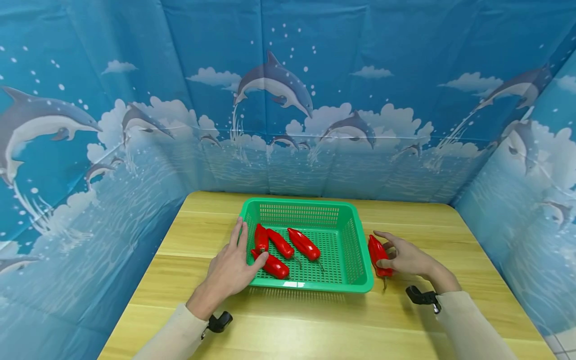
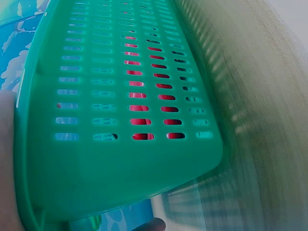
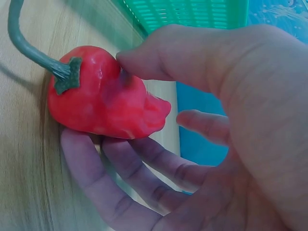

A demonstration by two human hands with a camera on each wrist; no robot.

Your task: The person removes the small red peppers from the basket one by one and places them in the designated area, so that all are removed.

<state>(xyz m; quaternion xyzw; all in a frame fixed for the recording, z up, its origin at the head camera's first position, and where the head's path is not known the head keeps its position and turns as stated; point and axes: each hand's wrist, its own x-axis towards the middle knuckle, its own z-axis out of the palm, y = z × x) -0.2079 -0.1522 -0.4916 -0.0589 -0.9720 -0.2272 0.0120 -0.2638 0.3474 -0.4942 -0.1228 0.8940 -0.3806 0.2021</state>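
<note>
On the wooden table, just right of the green plastic basket [image 1: 310, 286], lies a red chili pepper [image 1: 377, 250] with a curved green stem. My right hand [image 1: 407, 257] holds this pepper; in the right wrist view the thumb presses one side of the pepper [image 3: 98, 103] and several fingers curl along the other. Several more red peppers [image 1: 303, 245] lie inside the basket, towards its left. My left hand [image 1: 231, 265] rests on the basket's left rim with fingers extended, its thumb reaching over the inside near a red pepper [image 1: 275, 267]. The left wrist view shows the basket's slotted wall [image 2: 115, 163] close up.
The light wooden table [image 1: 288, 325] carries the basket near its back edge. Blue dolphin-print sheeting [image 1: 288, 165] hangs behind the table and along both sides. Small black devices [image 1: 219, 322] are worn at both wrists.
</note>
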